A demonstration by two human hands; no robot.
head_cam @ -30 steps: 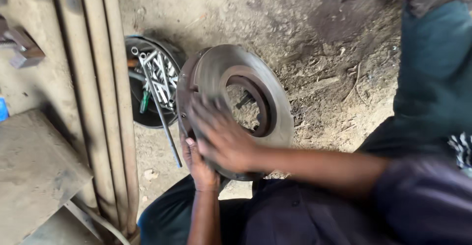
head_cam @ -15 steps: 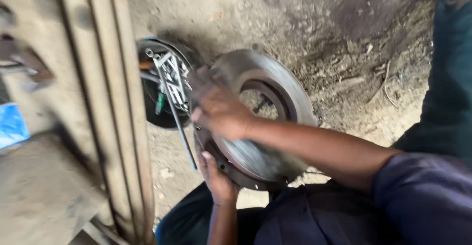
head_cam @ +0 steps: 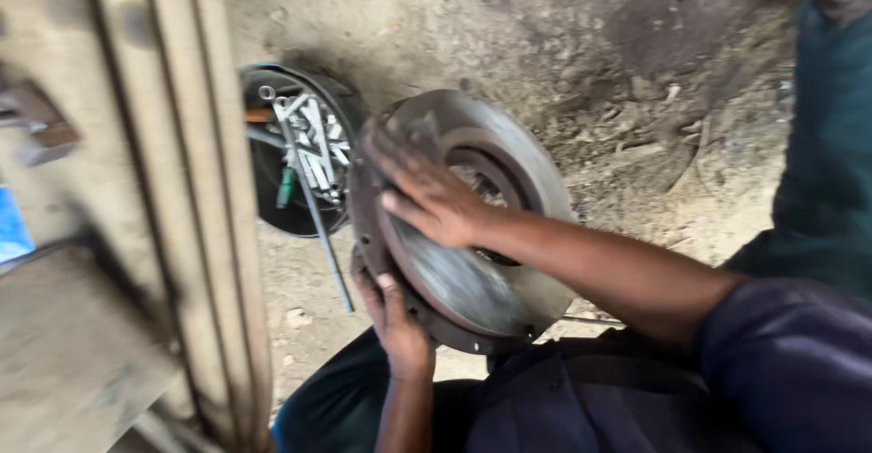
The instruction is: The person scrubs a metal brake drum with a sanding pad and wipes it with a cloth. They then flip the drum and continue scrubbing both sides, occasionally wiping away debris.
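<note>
A large round metal brake disc [head_cam: 481, 280] with a hollow centre stands tilted over dirt ground in front of me. My left hand [head_cam: 397, 321] grips its lower left rim from below. My right hand [head_cam: 427, 189] lies flat on the disc's worn face, fingers spread toward its upper left edge. Both my forearms reach in from the lower right.
A black round pan [head_cam: 295, 153] holding several spanners and a long thin rod [head_cam: 313, 208] sits on the ground just left of the disc. Wooden planks [head_cam: 191, 189] and a bench fill the left side. Another person's teal trouser leg [head_cam: 831, 144] stands at right.
The view has shifted, so the disc and pan sit further right in frame. My right hand has slid across the disc's face toward its upper left; my left hand keeps its grip on the rim.
</note>
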